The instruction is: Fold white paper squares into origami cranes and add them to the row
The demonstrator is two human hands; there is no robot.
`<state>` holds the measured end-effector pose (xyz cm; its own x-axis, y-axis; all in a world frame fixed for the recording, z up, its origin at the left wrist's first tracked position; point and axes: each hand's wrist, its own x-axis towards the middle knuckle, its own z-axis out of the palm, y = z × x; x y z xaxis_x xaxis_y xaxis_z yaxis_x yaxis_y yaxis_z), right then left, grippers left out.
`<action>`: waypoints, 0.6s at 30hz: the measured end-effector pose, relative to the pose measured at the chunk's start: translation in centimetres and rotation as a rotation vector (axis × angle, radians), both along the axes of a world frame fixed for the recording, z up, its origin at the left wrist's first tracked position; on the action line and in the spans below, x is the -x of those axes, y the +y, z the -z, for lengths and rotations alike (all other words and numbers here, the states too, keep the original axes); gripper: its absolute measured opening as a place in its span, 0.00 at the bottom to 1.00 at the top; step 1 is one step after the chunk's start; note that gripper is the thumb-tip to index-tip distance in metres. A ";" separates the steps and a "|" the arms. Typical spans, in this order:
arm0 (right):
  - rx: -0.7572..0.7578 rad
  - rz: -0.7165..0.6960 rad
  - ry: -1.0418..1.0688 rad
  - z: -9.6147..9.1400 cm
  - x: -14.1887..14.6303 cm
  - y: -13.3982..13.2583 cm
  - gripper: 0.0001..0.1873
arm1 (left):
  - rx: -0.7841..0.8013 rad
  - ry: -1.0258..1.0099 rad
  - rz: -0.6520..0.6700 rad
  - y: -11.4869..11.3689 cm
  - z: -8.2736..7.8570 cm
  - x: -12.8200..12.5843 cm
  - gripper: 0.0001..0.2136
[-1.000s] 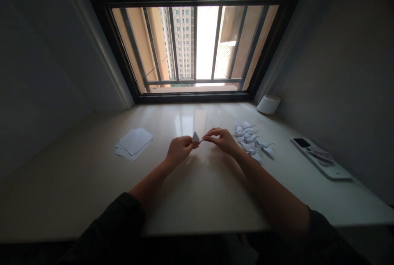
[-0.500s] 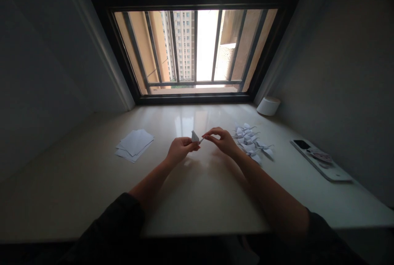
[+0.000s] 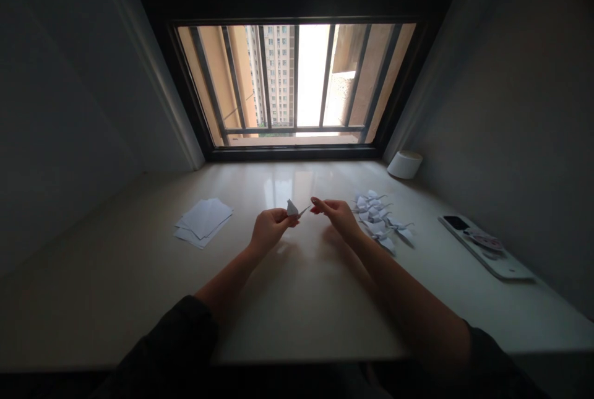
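My left hand point(image 3: 270, 229) is closed around a small folded white paper figure point(image 3: 292, 208), held just above the pale tabletop point(image 3: 297, 300). My right hand point(image 3: 336, 215) sits close to its right, fingertips pinched together at the thin pointed tip that sticks out of the figure. A pile of several finished folded paper figures point(image 3: 378, 221) lies right of my right hand. A small stack of flat white paper sheets point(image 3: 203, 220) rests to the left.
A barred window point(image 3: 297, 83) fills the back wall. A white round container point(image 3: 404, 164) stands in the back right corner. A white tray point(image 3: 487, 247) with a dark phone and small items lies at the right. Dark walls close in both sides.
My right fingers have slipped a little to the right along the paper tip, and the view has tilted slightly upward. The left hand keeps its hold.
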<state>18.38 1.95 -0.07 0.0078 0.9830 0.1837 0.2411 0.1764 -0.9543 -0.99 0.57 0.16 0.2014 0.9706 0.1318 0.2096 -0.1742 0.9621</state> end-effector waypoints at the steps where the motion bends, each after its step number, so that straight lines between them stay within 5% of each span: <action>1: 0.025 -0.002 0.000 0.0 0.0 -0.1 0.22 | -0.045 0.053 -0.018 -0.1 -0.1 0.0 0.16; 7: 0.069 -0.042 0.021 -0.2 0.0 -0.2 0.21 | -0.182 0.269 -0.102 -0.6 -0.5 0.1 0.14; 18: 0.106 -0.085 0.073 -0.3 0.2 -0.3 0.20 | -0.278 0.353 -0.124 -0.8 -0.8 0.0 0.14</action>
<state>18.22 1.63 0.19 -0.0663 0.9945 0.0808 0.1589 0.0904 -0.9832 -1.02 -0.20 0.99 0.1651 0.9277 0.3348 0.5517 -0.3683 0.7484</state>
